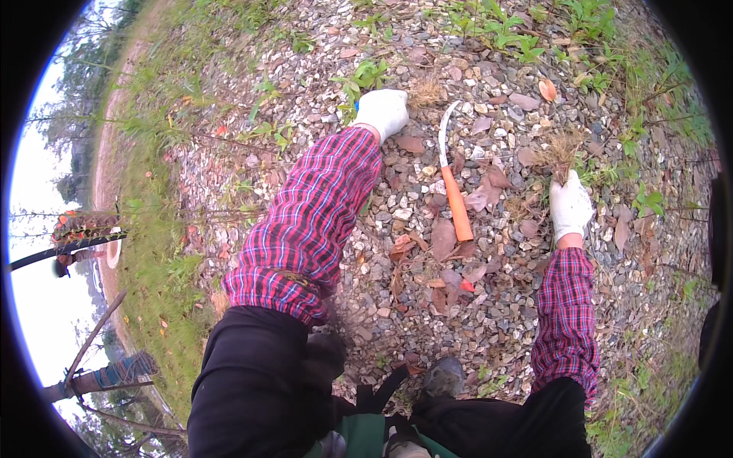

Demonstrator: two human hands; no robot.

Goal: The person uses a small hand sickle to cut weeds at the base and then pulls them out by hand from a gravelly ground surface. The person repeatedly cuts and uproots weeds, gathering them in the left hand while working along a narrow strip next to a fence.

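My left hand, in a white glove, is curled at the gravel beside a leafy green weed. Its fingers face away from view, and a small blue bit shows at its left edge; what it holds is hidden. A pale tuft of dry grass lies just right of that fist. In my right hand, also gloved in white, a tuft of dry brown grass is pinched between thumb and fingers. Between my hands, a sickle lies on the stones, its curved blade pointing away and its orange handle towards me.
Gravel with fallen brown leaves covers the ground. Green weeds grow at the far side. My shoe is planted near the bottom. At the left are a grass strip, a wrapped pole and another person.
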